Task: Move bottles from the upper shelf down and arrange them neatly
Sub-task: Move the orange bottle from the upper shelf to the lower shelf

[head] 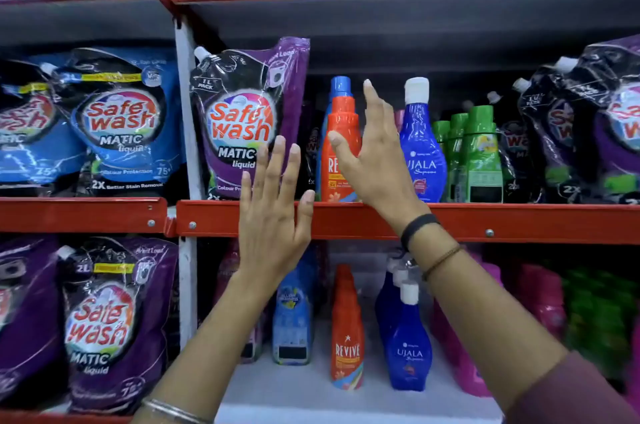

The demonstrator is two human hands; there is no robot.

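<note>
Orange Revive bottle (pixel 341 150): upright at the upper shelf (pixel 346 221) front edge, long axis vertical, immediately left of the right hand (pixel 372 155), which is spread and grasping nothing, thumb near its shoulder; left hand (pixel 273 216), likewise spread and empty, lower and farther left.

The shelf rail (pixel 450 221) is red painted metal with a dull sheen, fastened by bright steel screws (pixel 489 233). The purple pouch (pixel 249 119) is thin, crinkled plastic film, very glossy with white glare streaks. The orange bottle (pixel 341 153) and the blue bottle (pixel 420 153) are smooth, shiny moulded plastic; the blue one has a matt white cap (pixel 416 89). The green bottles (pixel 479 153) look like satin plastic. The lower shelf floor (pixel 294 385) is a pale, matt surface. The left wrist carries a polished metal bangle (pixel 173 409).
</note>
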